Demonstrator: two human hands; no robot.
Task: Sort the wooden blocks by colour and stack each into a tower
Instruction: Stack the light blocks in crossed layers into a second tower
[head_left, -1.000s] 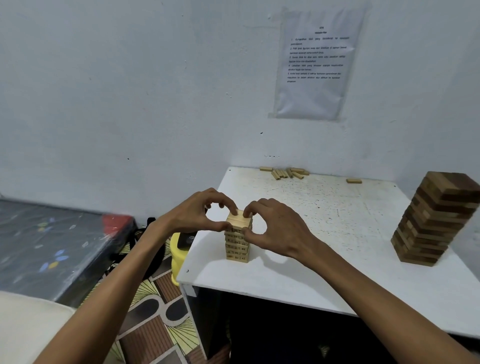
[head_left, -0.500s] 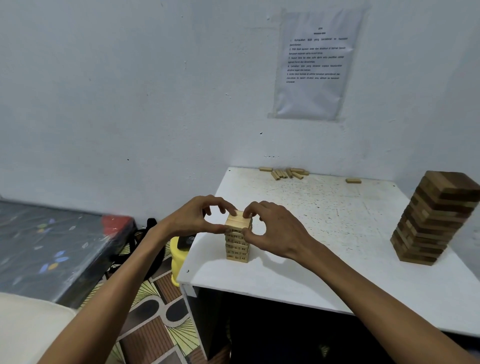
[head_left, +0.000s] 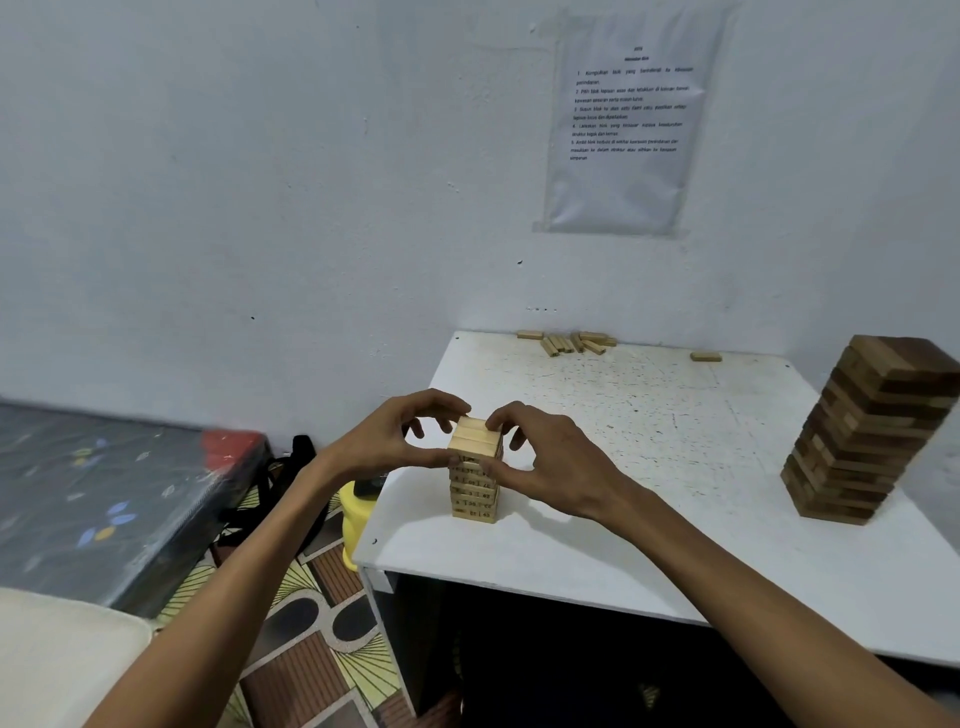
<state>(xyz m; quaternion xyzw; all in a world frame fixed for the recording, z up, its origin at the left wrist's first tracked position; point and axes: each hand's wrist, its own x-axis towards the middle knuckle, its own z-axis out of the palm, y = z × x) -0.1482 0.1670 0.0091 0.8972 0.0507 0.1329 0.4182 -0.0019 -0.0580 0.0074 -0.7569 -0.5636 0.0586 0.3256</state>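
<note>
Both my hands, left hand (head_left: 387, 441) and right hand (head_left: 553, 462), pinch the pale tower (head_left: 475, 475) top, fingers curled snug against it.

Two block towers: one light (head_left: 475, 478), one dark (head_left: 866, 434); two hands (head_left: 387, 441).

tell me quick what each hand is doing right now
Left hand: fingers closed on the top layer of the light block tower.
Right hand: closed on the same top layer, opposite side.

Head-worn view, forward-down over table (head_left: 649, 530)
</note>
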